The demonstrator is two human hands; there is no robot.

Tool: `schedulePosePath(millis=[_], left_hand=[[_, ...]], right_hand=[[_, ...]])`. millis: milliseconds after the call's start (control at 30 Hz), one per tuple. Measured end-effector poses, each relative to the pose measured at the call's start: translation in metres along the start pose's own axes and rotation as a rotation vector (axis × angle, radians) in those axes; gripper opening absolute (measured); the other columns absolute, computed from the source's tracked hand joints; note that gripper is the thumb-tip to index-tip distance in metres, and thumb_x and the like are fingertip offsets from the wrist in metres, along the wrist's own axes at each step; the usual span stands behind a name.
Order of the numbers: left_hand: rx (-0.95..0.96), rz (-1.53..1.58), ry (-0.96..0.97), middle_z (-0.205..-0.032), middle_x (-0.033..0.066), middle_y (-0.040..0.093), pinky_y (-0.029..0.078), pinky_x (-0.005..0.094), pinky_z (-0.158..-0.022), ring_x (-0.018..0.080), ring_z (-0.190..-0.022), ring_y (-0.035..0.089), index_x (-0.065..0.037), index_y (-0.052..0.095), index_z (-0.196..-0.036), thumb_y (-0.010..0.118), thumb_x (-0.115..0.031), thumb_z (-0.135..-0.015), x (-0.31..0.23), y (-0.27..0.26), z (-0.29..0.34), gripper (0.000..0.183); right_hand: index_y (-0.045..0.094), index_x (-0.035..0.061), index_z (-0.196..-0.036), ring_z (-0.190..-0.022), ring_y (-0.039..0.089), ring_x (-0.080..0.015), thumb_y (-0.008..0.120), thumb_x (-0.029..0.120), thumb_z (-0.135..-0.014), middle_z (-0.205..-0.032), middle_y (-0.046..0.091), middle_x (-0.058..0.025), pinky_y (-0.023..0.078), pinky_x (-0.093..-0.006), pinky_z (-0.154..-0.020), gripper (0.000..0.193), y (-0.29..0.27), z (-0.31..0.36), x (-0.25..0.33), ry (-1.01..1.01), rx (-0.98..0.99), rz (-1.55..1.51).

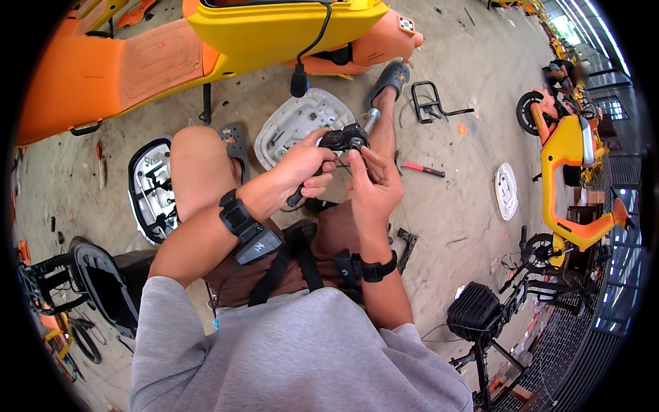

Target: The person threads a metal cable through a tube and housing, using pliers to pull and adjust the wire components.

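My left hand (307, 168) is wrapped round a black fitting (334, 140) with a dark handle-like end that sticks out below my fingers. A silver rod (373, 120) shows at the fitting's far right end; whether the two are joined I cannot tell. At the fitting's near side, the thumb and fingers of my right hand (375, 187) pinch close to a round metal piece (355, 144). What exactly sits between those fingertips is too small to make out. Beneath my hands, a white moulded cover (281, 120) lies on the floor between my feet.
A yellow and orange scooter (158, 62) stands across the front. On the floor lie a red-and-black handled tool (423, 169), a black tubular rack (432, 106), a white panel (506, 191) and a black-rimmed white shell (152, 189). Another scooter (556, 178) and a person (561, 74) are at right.
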State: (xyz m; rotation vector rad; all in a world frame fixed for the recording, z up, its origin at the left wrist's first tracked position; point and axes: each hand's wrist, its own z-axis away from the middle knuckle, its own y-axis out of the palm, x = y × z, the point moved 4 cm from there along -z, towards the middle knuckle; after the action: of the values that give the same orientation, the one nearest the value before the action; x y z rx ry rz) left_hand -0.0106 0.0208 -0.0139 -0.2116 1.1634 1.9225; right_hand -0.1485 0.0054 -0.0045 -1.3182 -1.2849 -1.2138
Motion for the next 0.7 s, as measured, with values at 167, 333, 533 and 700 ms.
schedulePosePath(millis=[167, 333, 533, 700], left_hand=[[0.138, 0.038, -0.052, -0.069, 0.0002, 0.042, 0.026, 0.0227, -0.026, 0.0058, -0.034, 0.032, -0.016, 0.016, -0.152, 0.042, -0.003, -0.094, -0.001, 0.0, -0.004, 0.065], [0.261, 0.102, -0.087, -0.065, -0.0022, 0.041, 0.025, 0.0227, -0.026, 0.0058, -0.033, 0.032, -0.016, 0.009, -0.154, 0.042, -0.004, -0.095, -0.007, 0.009, 0.0, 0.069], [0.325, 0.143, -0.045, -0.064, -0.0012, 0.041, 0.024, 0.0235, -0.025, 0.0068, -0.032, 0.033, -0.014, 0.012, -0.153, 0.042, -0.002, -0.094, -0.021, 0.017, 0.008, 0.067], [0.371, 0.145, 0.048, -0.063, 0.0004, 0.039, 0.026, 0.0254, -0.024, 0.0091, -0.03, 0.032, -0.019, 0.021, -0.15, 0.041, 0.0, -0.094, -0.027, 0.022, 0.018, 0.062]], right_hand=[[0.068, -0.0027, -0.102, -0.06, 0.06, -0.0051, 0.073, 0.004, -0.084, -0.084, 0.071, -0.0092, 0.047, -0.0192, -0.047, 0.019, 0.001, -0.003, 0.027, -0.07, 0.015, 0.108], [0.068, -0.0011, -0.102, -0.061, 0.06, -0.0052, 0.073, 0.005, -0.085, -0.084, 0.071, -0.0088, 0.046, -0.019, -0.048, 0.019, 0.002, -0.009, 0.054, -0.143, 0.091, 0.221], [0.065, -0.0012, -0.109, -0.06, 0.059, -0.0061, 0.069, 0.004, -0.087, -0.082, 0.07, -0.0092, 0.043, -0.0184, -0.049, 0.022, -0.001, -0.01, 0.066, -0.081, 0.178, 0.164], [0.057, -0.0022, -0.12, -0.054, 0.056, -0.009, 0.057, 0.009, -0.096, -0.078, 0.066, -0.0114, 0.042, -0.0202, -0.048, 0.027, -0.009, -0.013, 0.086, 0.236, 0.203, -0.154]])
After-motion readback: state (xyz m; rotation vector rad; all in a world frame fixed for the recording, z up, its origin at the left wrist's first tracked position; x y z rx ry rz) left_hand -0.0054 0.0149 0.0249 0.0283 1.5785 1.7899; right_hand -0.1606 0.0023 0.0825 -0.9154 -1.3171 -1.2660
